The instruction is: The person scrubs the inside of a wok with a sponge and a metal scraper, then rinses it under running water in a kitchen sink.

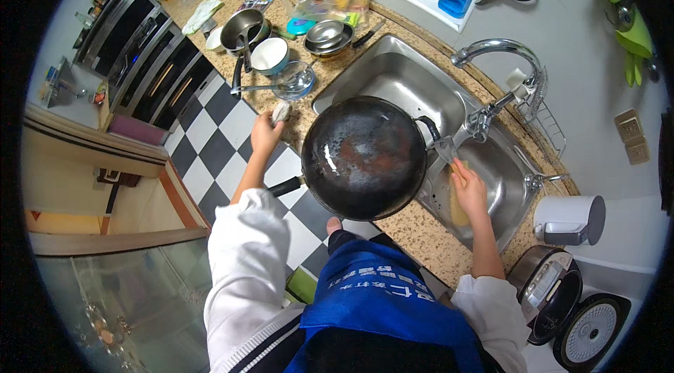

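A dark wok [366, 157] lies upside down across the front edge of the double sink [403, 70], its reddish-brown, worn underside facing up. Its long black handle points to the left and its loop handle to the right. My left hand [267, 131], left of the wok, holds a crumpled greyish cloth or scrubber [281, 112] above the counter's edge. In my right hand [468, 189], over the right basin, is the wooden handle of a scraper [446, 149]; its flat blade is beside the loop handle. Whether they touch, I cannot tell. A long yellowish thing [458, 199] lies partly beneath that hand.
A chrome faucet [495, 46] arches over the sink from behind. Pots [245, 31], a white bowl [270, 56], a glass bowl [295, 81], metal bowls [325, 35] and a knife [369, 33] crowd the left counter. Right of the sink stand a white jug [568, 220] and an open rice cooker [545, 289].
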`<state>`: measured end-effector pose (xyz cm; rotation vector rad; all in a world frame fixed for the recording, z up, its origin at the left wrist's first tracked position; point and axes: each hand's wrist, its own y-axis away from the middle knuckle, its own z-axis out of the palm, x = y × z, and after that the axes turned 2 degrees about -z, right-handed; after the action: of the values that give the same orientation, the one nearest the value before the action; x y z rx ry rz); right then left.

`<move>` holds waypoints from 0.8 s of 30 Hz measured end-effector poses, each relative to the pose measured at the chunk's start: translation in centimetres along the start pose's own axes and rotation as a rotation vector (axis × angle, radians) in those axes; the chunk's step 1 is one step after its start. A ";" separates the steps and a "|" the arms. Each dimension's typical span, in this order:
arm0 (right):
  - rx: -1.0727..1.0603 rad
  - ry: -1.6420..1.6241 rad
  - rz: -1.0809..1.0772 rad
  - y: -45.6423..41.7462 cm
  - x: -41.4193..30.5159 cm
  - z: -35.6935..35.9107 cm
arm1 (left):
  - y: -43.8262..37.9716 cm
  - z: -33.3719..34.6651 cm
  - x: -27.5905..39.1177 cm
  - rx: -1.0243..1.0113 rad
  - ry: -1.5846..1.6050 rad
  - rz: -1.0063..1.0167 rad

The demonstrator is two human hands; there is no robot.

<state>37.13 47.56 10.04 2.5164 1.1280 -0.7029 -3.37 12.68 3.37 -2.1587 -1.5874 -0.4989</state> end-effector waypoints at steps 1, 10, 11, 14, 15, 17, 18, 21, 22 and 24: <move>0.006 -0.002 0.017 0.0 0.4 -0.1 | 0.6 -0.7 0.9 0.024 0.087 -0.001; 0.001 -0.103 -0.009 -0.9 2.5 1.0 | 11.2 -5.8 16.8 -0.174 0.055 0.347; -0.010 -0.099 0.003 -1.0 2.0 0.8 | 10.2 -4.8 16.5 -0.082 0.092 0.433; 0.011 -0.108 -0.027 -1.6 2.8 0.7 | 8.3 -2.4 17.5 -0.045 0.091 0.502; 0.021 -0.107 -0.046 -1.9 2.7 0.5 | 8.2 -1.9 17.9 0.058 0.008 0.564; -0.036 -0.094 -0.002 -2.0 2.2 -0.2 | 8.3 -2.2 17.6 -0.049 -0.030 0.515; -0.040 -0.102 0.001 -1.9 2.1 -0.4 | 8.3 -2.2 17.3 -0.067 0.017 0.509; -0.043 -0.079 -0.033 -2.3 2.5 0.0 | 7.6 -2.7 17.1 -0.143 0.083 0.348; -0.054 -0.046 -0.022 -2.4 2.9 -0.1 | 7.9 -3.1 18.7 -0.190 0.116 0.299; -0.019 0.045 -0.090 -2.4 3.6 0.0 | 8.2 -3.2 20.6 -0.174 0.110 0.336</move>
<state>37.31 51.30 7.91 2.4903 1.2638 -0.6584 10.24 25.53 15.72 -2.4169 -1.1275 -0.6517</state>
